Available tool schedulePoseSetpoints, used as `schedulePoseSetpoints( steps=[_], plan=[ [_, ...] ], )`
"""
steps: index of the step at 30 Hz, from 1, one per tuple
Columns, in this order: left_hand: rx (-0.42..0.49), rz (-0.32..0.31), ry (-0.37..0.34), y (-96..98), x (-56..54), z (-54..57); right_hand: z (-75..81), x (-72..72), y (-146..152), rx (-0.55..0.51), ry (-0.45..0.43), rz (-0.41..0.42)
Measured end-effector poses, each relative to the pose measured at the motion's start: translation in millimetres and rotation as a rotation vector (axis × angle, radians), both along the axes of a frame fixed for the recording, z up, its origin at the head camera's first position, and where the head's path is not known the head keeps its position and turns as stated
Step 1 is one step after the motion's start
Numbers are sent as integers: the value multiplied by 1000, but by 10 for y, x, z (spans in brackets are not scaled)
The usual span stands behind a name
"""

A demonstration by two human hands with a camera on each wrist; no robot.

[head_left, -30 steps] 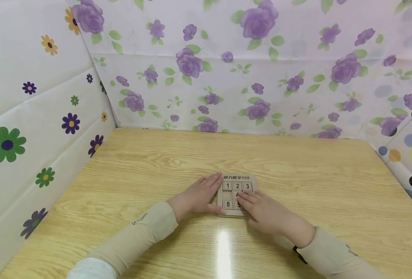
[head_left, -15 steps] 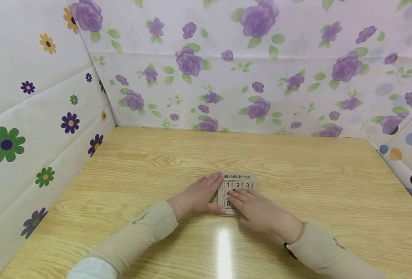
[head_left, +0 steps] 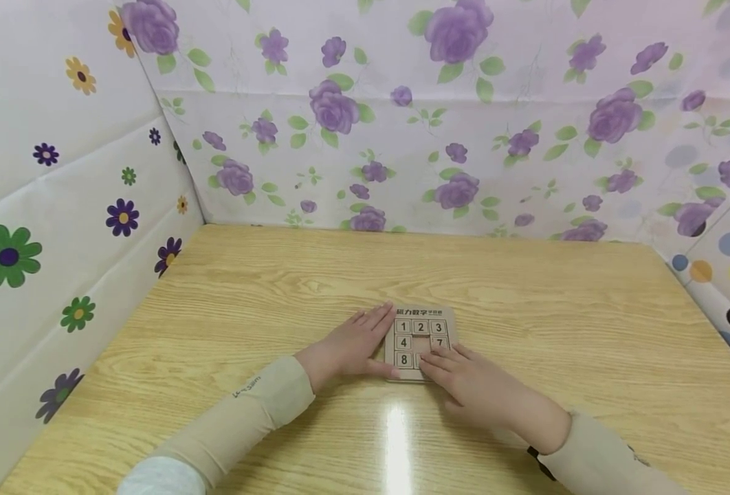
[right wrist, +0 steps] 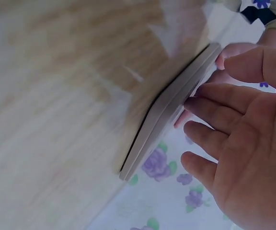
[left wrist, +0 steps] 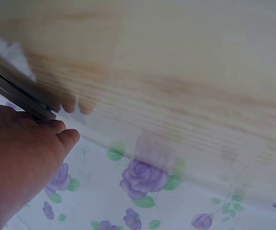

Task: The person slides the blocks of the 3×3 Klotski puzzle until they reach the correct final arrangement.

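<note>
A sliding number puzzle (head_left: 447, 313) lies flat on the table, its frame printed with characters along the top. Tiles 1, 2 and 3 fill the top row. In the middle row, tile 4 (head_left: 404, 342) is at the left and tile 7 (head_left: 440, 342) at the right, with a bare slot between. Tile 8 (head_left: 404, 359) sits at bottom left; the right fingers cover the rest of that row. My left hand (head_left: 349, 349) rests along the puzzle's left edge, thumb at the lower corner. My right hand (head_left: 479, 385) lays extended fingertips over the lower right tiles.
The wood-grain table (head_left: 266, 275) reaches back to a wall sheet (head_left: 396, 158) with purple flowers. Another flowered sheet (head_left: 93, 179) stands along the left side, and a dotted one (head_left: 720, 275) on the right.
Tile 4 has slid left from the centre into the left slot, leaving the centre bare. My right hand moved left with it, then back right and slightly down. The left hand stays put.
</note>
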State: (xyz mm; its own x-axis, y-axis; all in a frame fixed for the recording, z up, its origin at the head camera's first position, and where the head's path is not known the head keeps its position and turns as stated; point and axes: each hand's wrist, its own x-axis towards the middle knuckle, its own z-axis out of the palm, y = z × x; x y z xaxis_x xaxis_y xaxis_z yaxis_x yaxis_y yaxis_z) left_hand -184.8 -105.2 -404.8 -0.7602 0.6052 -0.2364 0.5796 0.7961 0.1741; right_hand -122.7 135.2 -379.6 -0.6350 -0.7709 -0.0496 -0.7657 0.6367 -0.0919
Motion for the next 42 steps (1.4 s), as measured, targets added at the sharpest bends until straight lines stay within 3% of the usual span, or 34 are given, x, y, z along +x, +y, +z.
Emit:
schedulePoseSetpoints(
  steps=[5,18,30,42],
  plan=[
    [-4,-1,8,1,-1,7,-31,7,9,2,32,12],
    [1,-8,3,6,16,12,-78,-178,4,-6,14,-28],
    [6,-4,2,-12,-3,-10,17,51,155,23,51,-47],
    [9,3,-6,-3,13,11,-48,68,2,6,40,-19]
  ],
)
